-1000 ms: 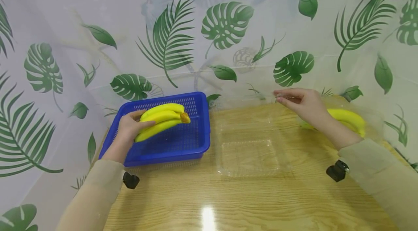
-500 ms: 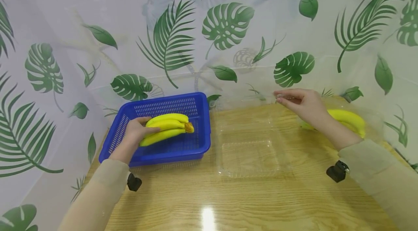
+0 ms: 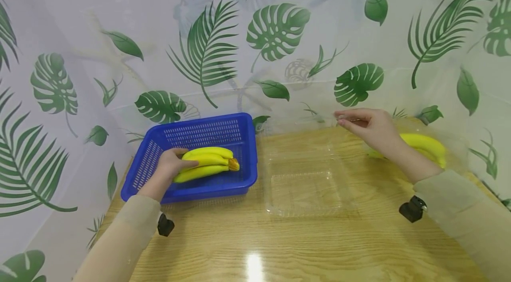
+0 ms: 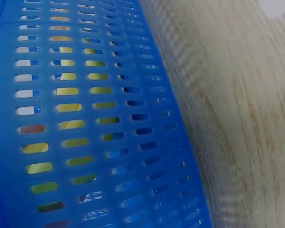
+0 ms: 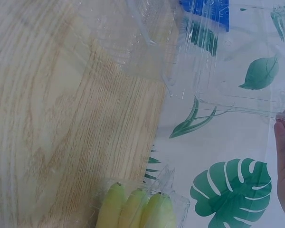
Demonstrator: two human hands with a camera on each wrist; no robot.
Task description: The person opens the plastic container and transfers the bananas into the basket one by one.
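Bananas [image 3: 205,164] in the blue basket [image 3: 247,149] at the table's far left corner are being gripped by the left hand [image 3: 169,166], likely for lifting out, while the right hand [image 3: 369,129] is pinching up the clear box's lid [image 3: 299,133], so the next move is probably carrying them over the basket wall.

My left hand [image 3: 169,167] grips a bunch of yellow bananas [image 3: 206,163] by its left end, held level low inside the blue perforated basket [image 3: 157,144], brown stem end pointing right. My right hand [image 3: 369,129] pinches the raised lid edge of a clear plastic clamshell box [image 3: 305,193], which stands open on the wooden table, its lid tilted up toward the leaf-printed backdrop.
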